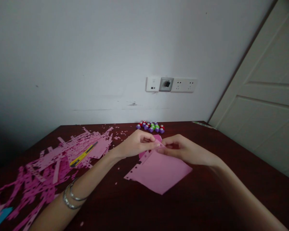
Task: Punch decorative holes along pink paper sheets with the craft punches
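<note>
A pink sheet of paper (161, 173) hangs tilted between my hands above the dark table, with small punched holes along its left edge. My left hand (137, 142) pinches the sheet near its top corner, thumb and fingers together. Close beside it, my right hand (180, 148) grips the same corner with closed fingers. Part of a darker pink piece (158, 137) shows behind the fingertips; whether it is a fold or a second sheet I cannot tell. Two silver bangles (71, 197) circle my left wrist.
Punched pink paper strips (53, 160) lie heaped at the left, with a yellow box cutter (83, 155) on top. Several small coloured craft punches (150, 126) stand near the wall. A blue piece (1, 218) lies lower left. Wall sockets (184, 85) sit above the dark table (231, 154).
</note>
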A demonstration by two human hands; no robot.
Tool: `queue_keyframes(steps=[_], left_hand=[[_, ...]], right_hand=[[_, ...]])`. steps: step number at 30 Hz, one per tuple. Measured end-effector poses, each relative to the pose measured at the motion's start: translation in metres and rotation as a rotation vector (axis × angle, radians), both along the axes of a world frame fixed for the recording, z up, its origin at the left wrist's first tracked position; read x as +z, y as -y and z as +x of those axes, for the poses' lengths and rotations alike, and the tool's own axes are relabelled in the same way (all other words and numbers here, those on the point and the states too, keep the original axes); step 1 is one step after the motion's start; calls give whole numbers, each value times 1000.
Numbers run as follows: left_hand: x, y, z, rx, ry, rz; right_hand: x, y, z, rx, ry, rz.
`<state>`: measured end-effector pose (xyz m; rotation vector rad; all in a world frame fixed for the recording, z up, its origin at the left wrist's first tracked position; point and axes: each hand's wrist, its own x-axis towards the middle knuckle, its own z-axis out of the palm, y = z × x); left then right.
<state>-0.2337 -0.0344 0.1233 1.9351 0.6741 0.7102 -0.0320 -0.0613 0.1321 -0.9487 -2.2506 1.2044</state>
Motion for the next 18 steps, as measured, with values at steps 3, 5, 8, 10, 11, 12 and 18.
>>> queue_keyframes(steps=[3, 5, 8, 10, 11, 12, 18], left_hand=[[1, 0, -1, -23, -19, 47], [2, 0, -2, -51, -41, 84], [2, 1, -2, -71, -59, 116], [1, 2, -2, -68, -63, 119], [1, 3, -2, -67, -66, 118], [0, 3, -1, -66, -70, 121], [-1, 3, 0, -76, -54, 142]], right_hand=[[0, 3, -4, -12, -27, 4], [1, 4, -4, -5, -17, -1], [1, 6, -4, 8, -6, -13], [1, 7, -4, -2, -4, -17], [1, 7, -5, -12, -4, -17], [1, 7, -5, -24, -5, -17], [-1, 9, -8, -39, -52, -58]])
